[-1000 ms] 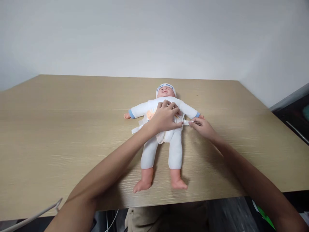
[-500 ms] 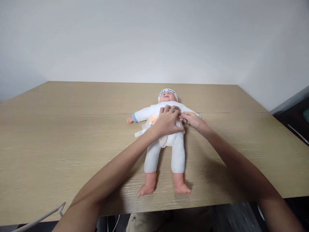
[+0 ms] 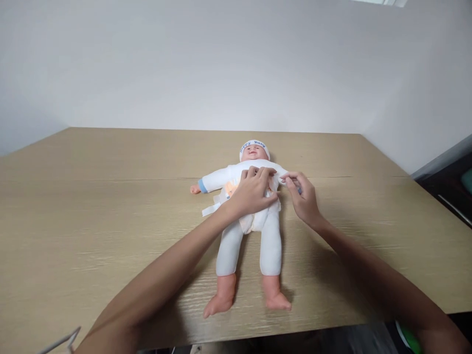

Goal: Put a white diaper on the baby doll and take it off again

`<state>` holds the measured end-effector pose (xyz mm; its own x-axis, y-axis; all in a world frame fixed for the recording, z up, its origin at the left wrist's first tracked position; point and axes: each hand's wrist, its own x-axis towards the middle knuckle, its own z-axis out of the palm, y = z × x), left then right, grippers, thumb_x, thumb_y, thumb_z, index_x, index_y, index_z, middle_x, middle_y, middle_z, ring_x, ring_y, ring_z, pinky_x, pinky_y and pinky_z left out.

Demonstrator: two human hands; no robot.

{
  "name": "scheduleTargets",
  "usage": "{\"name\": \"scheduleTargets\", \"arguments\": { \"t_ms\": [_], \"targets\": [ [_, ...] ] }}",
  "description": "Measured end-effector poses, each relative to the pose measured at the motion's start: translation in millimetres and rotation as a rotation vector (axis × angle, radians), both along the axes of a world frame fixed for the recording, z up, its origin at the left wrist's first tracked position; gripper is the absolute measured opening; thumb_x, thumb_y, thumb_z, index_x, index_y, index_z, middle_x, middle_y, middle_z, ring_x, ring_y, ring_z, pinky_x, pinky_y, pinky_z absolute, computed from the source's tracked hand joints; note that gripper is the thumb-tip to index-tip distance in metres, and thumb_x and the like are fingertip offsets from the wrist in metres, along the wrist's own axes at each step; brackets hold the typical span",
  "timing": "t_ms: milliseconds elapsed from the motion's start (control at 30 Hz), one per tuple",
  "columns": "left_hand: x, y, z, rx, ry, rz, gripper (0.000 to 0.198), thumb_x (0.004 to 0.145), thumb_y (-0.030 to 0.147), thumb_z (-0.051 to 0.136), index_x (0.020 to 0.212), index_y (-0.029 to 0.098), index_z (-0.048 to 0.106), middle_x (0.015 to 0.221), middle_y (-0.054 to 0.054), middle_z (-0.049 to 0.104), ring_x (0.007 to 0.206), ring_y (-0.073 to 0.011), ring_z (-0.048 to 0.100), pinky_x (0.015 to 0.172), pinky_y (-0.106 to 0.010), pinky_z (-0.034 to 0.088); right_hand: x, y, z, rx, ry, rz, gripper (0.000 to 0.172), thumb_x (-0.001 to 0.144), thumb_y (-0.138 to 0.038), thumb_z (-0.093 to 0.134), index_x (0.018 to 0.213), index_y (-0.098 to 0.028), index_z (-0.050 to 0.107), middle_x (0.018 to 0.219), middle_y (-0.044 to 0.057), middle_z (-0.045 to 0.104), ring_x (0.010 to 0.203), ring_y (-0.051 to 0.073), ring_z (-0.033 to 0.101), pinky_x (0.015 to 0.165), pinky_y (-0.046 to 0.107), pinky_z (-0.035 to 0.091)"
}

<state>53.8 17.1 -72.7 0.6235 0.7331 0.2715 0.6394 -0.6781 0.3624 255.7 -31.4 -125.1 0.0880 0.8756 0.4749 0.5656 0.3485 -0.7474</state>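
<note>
A baby doll (image 3: pixel 267 238) in white clothes and a white cap lies on its back on the wooden table (image 3: pixel 110 206), feet toward me. A white diaper (image 3: pixel 254 222) sits around its waist, with a loose tab (image 3: pixel 210 209) sticking out on the doll's left-hand side. My left hand (image 3: pixel 252 192) presses down on the doll's belly with curled fingers over the diaper's front. My right hand (image 3: pixel 304 196) is at the doll's side by its arm, fingers pinched on the diaper's tab near the waist.
The table's near edge runs just below the doll's feet. A white cable (image 3: pixel 55 341) shows at the lower left. A dark piece of furniture (image 3: pixel 448 184) stands at the right, and something green (image 3: pixel 409 339) lies below the table edge.
My right hand pulled the tab out to the side, then brought it in across the doll's waist, and now sits just right of my left hand. The view tilted slightly.
</note>
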Motion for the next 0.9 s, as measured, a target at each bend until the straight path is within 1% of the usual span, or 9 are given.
{"name": "scheduleTargets", "arguments": {
  "t_ms": [100, 200, 367, 500, 567, 633, 767, 833, 900],
  "targets": [
    [1, 2, 1.0, -0.066, -0.04, 0.08, 0.032, 0.105, 0.033, 0.052, 0.134, 0.022, 0.06, 0.144, -0.008, 0.073, 0.128, -0.0355, 0.054, 0.114, -0.055, 0.037, 11, -23, -7.5, 0.091, -0.222, 0.178, 0.039, 0.112, -0.045, 0.052, 0.142, -0.029, 0.072, 0.144, 0.012, 0.076, 0.138, 0.034, 0.068, 0.125, 0.056, 0.05],
    [2, 4, 3.3, -0.122, -0.061, 0.116, 0.029, 0.102, 0.027, 0.052, 0.128, 0.024, 0.064, 0.139, -0.007, 0.076, 0.126, -0.0356, 0.056, 0.113, -0.057, 0.036, 11, -29, -11.1, 0.108, -0.314, 0.317, 0.05, 0.115, -0.044, 0.049, 0.161, -0.028, 0.06, 0.164, 0.012, 0.064, 0.155, 0.032, 0.057, 0.135, 0.058, 0.042],
    [0, 8, 5.6, -0.206, -0.157, 0.114, 0.031, 0.1, 0.02, 0.047, 0.123, 0.026, 0.067, 0.128, -0.005, 0.081, 0.129, -0.0345, 0.058, 0.118, -0.06, 0.035, 6, -19, -19.5, 0.105, -0.251, 0.395, 0.057, 0.118, -0.044, 0.044, 0.173, -0.027, 0.044, 0.179, 0.012, 0.048, 0.168, 0.028, 0.042, 0.141, 0.056, 0.034],
    [-7, 4, 12.1, -0.241, -0.234, 0.067, 0.031, 0.104, 0.023, 0.043, 0.127, 0.026, 0.065, 0.137, -0.005, 0.078, 0.133, -0.0308, 0.062, 0.126, -0.06, 0.032, 10, -16, -24.2, 0.094, -0.264, 0.42, 0.057, 0.118, -0.045, 0.042, 0.173, -0.028, 0.042, 0.182, 0.011, 0.043, 0.171, 0.028, 0.037, 0.141, 0.058, 0.032],
    [-14, -1, 16.3, -0.241, -0.302, 0.029, 0.032, 0.107, 0.026, 0.041, 0.13, 0.025, 0.063, 0.143, -0.006, 0.076, 0.133, -0.028, 0.066, 0.128, -0.056, 0.035, 11, -17, -24.7, 0.089, -0.29, 0.414, 0.058, 0.119, -0.046, 0.041, 0.174, -0.028, 0.04, 0.183, 0.011, 0.041, 0.172, 0.029, 0.036, 0.142, 0.059, 0.031],
    [-25, -8, 17.6, -0.205, -0.381, 0.052, 0.033, 0.11, 0.032, 0.04, 0.133, 0.024, 0.061, 0.147, -0.009, 0.073, 0.134, -0.0269, 0.067, 0.127, -0.052, 0.038, 12, -17, -26.0, 0.089, -0.302, 0.402, 0.058, 0.119, -0.046, 0.039, 0.174, -0.028, 0.04, 0.183, 0.011, 0.041, 0.171, 0.029, 0.036, 0.142, 0.059, 0.031],
    [-60, -19, 3.7, -0.108, -0.443, 0.224, 0.039, 0.111, 0.045, 0.04, 0.136, 0.023, 0.06, 0.147, -0.013, 0.07, 0.134, -0.031, 0.065, 0.121, -0.052, 0.044, 15, -17, -30.9, 0.131, -0.287, 0.344, 0.057, 0.119, -0.046, 0.04, 0.173, -0.028, 0.039, 0.179, 0.012, 0.046, 0.169, 0.03, 0.04, 0.14, 0.06, 0.033],
    [-85, -22, -10.6, -0.114, -0.427, 0.313, 0.04, 0.111, 0.048, 0.041, 0.134, 0.022, 0.06, 0.145, -0.015, 0.07, 0.129, -0.0322, 0.066, 0.116, -0.052, 0.047, 14, -17, -28.3, 0.159, -0.27, 0.303, 0.059, 0.118, -0.047, 0.041, 0.174, -0.028, 0.037, 0.177, 0.013, 0.048, 0.167, 0.031, 0.042, 0.14, 0.061, 0.033],
    [-111, -24, -27.3, -0.13, -0.372, 0.4, 0.04, 0.11, 0.049, 0.041, 0.131, 0.021, 0.061, 0.141, -0.017, 0.07, 0.126, -0.0336, 0.066, 0.113, -0.053, 0.049, 10, -16, -17.8, 0.154, -0.261, 0.267, 0.06, 0.118, -0.049, 0.041, 0.174, -0.027, 0.037, 0.175, 0.015, 0.05, 0.165, 0.032, 0.045, 0.139, 0.061, 0.035]
  ]
}}
